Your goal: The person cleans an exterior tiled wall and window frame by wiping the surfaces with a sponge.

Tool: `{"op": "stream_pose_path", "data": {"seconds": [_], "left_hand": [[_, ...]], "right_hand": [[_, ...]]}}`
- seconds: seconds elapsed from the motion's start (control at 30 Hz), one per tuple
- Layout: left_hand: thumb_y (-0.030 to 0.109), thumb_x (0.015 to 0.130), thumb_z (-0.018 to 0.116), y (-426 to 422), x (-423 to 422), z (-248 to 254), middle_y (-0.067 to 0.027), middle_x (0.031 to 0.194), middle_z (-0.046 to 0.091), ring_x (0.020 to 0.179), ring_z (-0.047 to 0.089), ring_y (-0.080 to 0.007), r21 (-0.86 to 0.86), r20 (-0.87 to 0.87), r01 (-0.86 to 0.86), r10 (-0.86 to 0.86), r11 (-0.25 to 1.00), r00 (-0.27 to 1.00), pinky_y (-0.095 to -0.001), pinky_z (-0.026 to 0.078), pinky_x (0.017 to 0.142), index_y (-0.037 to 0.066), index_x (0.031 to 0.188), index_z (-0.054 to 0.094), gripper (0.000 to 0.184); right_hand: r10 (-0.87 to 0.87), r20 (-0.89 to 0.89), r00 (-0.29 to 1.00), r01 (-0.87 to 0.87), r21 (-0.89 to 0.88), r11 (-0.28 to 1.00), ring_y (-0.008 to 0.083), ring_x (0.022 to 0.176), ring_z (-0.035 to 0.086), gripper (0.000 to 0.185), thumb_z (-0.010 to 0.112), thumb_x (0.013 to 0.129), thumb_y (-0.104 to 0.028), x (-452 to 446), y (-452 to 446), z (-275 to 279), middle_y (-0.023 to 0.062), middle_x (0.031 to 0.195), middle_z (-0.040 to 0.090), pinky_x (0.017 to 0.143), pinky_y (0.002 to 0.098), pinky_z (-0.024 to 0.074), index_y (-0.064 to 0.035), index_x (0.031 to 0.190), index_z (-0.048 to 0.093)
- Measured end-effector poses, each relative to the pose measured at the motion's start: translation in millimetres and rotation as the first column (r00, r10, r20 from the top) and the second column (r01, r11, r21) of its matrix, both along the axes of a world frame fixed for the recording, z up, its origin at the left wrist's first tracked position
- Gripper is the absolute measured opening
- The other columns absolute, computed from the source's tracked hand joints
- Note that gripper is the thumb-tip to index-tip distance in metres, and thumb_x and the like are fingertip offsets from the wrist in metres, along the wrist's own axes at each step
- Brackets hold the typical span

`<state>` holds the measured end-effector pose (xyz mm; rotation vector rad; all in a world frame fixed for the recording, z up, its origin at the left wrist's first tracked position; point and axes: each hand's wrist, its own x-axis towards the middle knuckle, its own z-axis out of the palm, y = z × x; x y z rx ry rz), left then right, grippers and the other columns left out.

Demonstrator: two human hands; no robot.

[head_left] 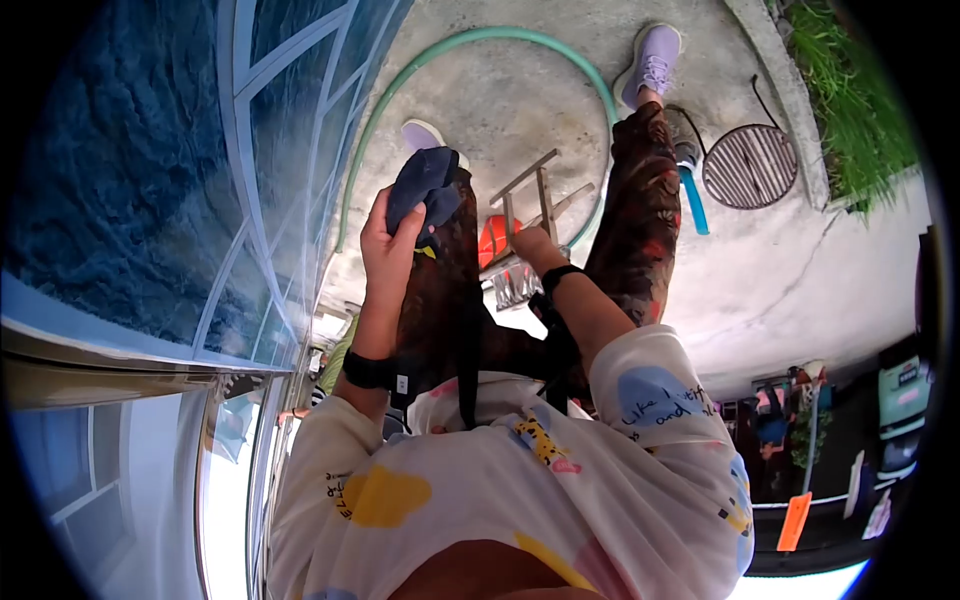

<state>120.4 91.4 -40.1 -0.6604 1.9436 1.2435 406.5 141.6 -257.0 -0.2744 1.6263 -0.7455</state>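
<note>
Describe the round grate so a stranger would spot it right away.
On the concrete, look toward the grass. Just short of its raised curb is the grate. It's round and ribbed, unlike the curved green hose and the narrow blue piece beside it.

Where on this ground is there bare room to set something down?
Bare concrete shows inside the curve of the green hose, between the two shoes. A wider patch lies right of the right leg, nearer than the round grate. It is crowded between the legs: right hand, slatted frame, orange object.
</note>
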Motion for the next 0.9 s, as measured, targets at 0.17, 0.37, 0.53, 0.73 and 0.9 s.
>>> {"op": "stream_pose_path", "data": {"seconds": [0.17, 0.37, 0.53, 0.73, 0.9], "left_hand": [[0.006, 0.085, 0.057, 4.8, 21.3, -25.9, -0.0034, 0.092, 0.06, 0.075, 0.056, -0.0079, 0.04, 0.045, -0.086, 0.084, 0.996, 0.995, -0.0232, 0.048, 0.063, -0.001, 0.107, 0.054, 0.023], [0.006, 0.083, 0.059, 14.4, 37.1, -42.2, -0.0036, 0.091, 0.06, 0.078, 0.056, -0.008, 0.004, 0.055, 0.037, -0.037, 0.999, 0.998, -0.0228, 0.048, 0.067, 0.0, 0.109, 0.055, 0.027], [0.007, 0.084, 0.059, 5.8, 36.1, -47.4, -0.0048, 0.092, 0.06, 0.079, 0.056, -0.0084, 0.009, 0.07, 0.008, -0.008, 1.0, 0.998, -0.0237, 0.049, 0.067, 0.0, 0.108, 0.055, 0.026], [0.007, 0.084, 0.058, -6.1, 36.5, -49.5, -0.0043, 0.096, 0.06, 0.08, 0.056, -0.0084, 0.003, 0.069, -0.008, 0.008, 1.0, 0.998, -0.0235, 0.049, 0.066, 0.001, 0.114, 0.053, 0.031], [0.007, 0.085, 0.058, -22.0, 38.3, -54.8, -0.0039, 0.101, 0.059, 0.083, 0.056, -0.0082, 0.002, 0.074, 0.055, -0.055, 0.998, 0.996, -0.0232, 0.049, 0.068, 0.001, 0.117, 0.053, 0.033]], "right_hand": [[0.065, -0.052, 0.997, -0.068, -0.069, 0.995, 0.0314, 0.08, 0.065, 0.017, 0.056, 0.075, -0.016, 21.6, 28.7, -32.8, 0.0142, 0.083, 0.067, 0.07, 0.0395, 0.0529, -0.0078, 0.081, 0.069], [0.086, -0.059, 0.995, -0.086, 0.007, 0.996, 0.0288, 0.078, 0.065, 0.012, 0.063, 0.07, -0.015, 20.5, 32.8, -38.0, 0.0109, 0.079, 0.067, 0.067, 0.0376, 0.053, -0.01, 0.077, 0.071], [0.121, -0.132, 0.984, -0.13, -0.06, 0.99, 0.0275, 0.077, 0.066, 0.011, 0.062, 0.071, -0.015, 25.0, 10.1, -36.5, 0.0098, 0.078, 0.067, 0.066, 0.0372, 0.0532, -0.0107, 0.075, 0.07], [0.093, -0.128, 0.987, -0.102, -0.06, 0.993, 0.0276, 0.08, 0.066, 0.01, 0.061, 0.071, -0.014, 25.0, -1.3, -44.6, 0.01, 0.079, 0.067, 0.067, 0.0375, 0.053, -0.0094, 0.075, 0.07], [0.085, -0.092, 0.992, -0.089, -0.04, 0.995, 0.0272, 0.081, 0.065, 0.012, 0.061, 0.072, -0.014, 38.2, 16.5, -71.1, 0.0094, 0.082, 0.067, 0.069, 0.0391, 0.0522, -0.0104, 0.079, 0.07]]}}
